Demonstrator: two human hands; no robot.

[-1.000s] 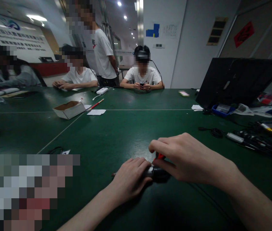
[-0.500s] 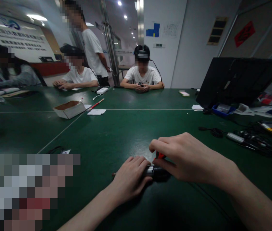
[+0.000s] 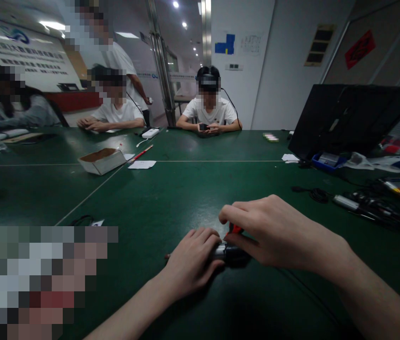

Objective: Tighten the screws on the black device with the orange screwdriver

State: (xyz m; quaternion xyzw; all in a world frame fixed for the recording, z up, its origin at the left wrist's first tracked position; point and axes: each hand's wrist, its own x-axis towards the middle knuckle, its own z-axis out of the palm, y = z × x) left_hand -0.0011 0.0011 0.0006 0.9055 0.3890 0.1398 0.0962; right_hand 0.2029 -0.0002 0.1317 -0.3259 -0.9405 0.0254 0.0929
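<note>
A silver-and-black cylindrical tool [image 3: 220, 251] lies across the green table in front of me. A thin cord runs off to the lower right from its black end, and a narrow reddish-brown tip pokes out at the left. My left hand [image 3: 196, 257] is wrapped over the barrel, pressing it to the tabletop. Over the black end, my right hand [image 3: 256, 229] has its thumb and bent index finger closed around a small red-and-black piece [image 3: 234, 229]. My fingers partly cover that piece, so its kind is unclear.
Corded silver-and-black tools [image 3: 348, 203] lie at the right, near a blue tray [image 3: 327, 161] and a black monitor [image 3: 348, 118]. An open cardboard box [image 3: 103, 163], a red pencil-like stick [image 3: 139, 154] and paper [image 3: 142, 165] lie beyond. Several people are around the table.
My hands and the tool hold nearly the same place. In the background, the standing person has shifted left, and the person opposite has turned a dark object in their hands.
</note>
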